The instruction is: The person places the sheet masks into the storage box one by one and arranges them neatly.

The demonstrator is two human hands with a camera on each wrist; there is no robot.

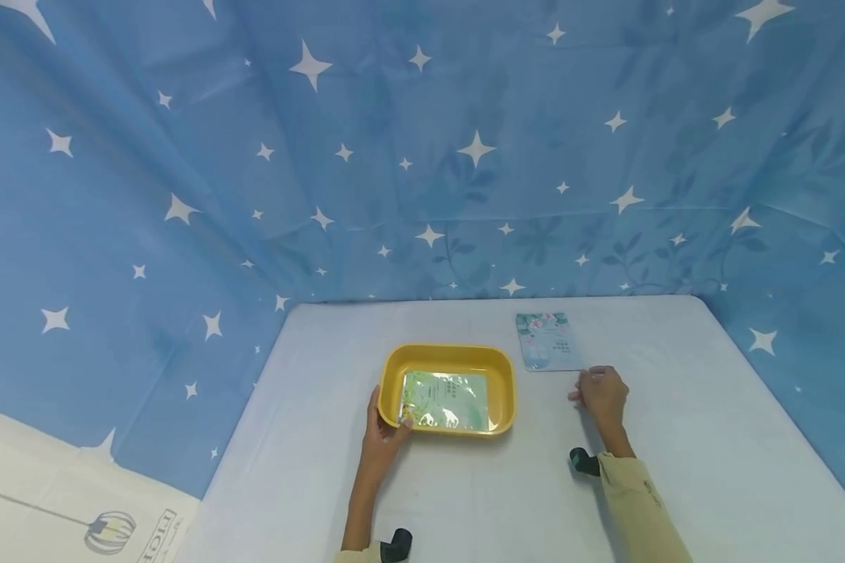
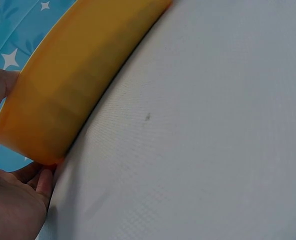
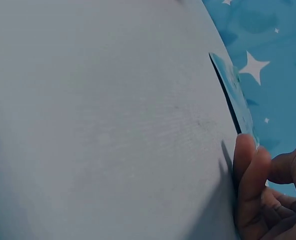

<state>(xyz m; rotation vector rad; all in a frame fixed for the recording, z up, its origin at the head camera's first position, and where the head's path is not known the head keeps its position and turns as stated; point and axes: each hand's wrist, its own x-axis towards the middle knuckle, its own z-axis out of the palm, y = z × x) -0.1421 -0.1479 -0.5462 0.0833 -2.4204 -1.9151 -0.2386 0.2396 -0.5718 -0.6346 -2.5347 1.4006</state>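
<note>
A yellow plastic tray (image 1: pixel 505 391) stands on the white table, with a green-and-white flat packet (image 1: pixel 445 400), like a sheet-mask sachet, lying in it. My left hand (image 1: pixel 382 442) grips the tray's near left corner, thumb over the rim. In the left wrist view, the fingers reach the bottom edge of the tray (image 2: pixel 72 85). Right of the tray lies a blue flat packet (image 1: pixel 549 344) printed with pink flowers and leaves. My right hand (image 1: pixel 603 397) pinches its near right corner with curled fingers. The right wrist view shows the packet (image 3: pixel 233 92) edge-on, its corner hidden behind the fingertips (image 3: pixel 245 147).
The white tabletop (image 1: pixel 479 493) runs back to a blue curtain (image 1: pixel 394 188) with white stars, which also hangs along both sides. A cream printed cloth (image 1: pixel 56 500) shows at the lower left.
</note>
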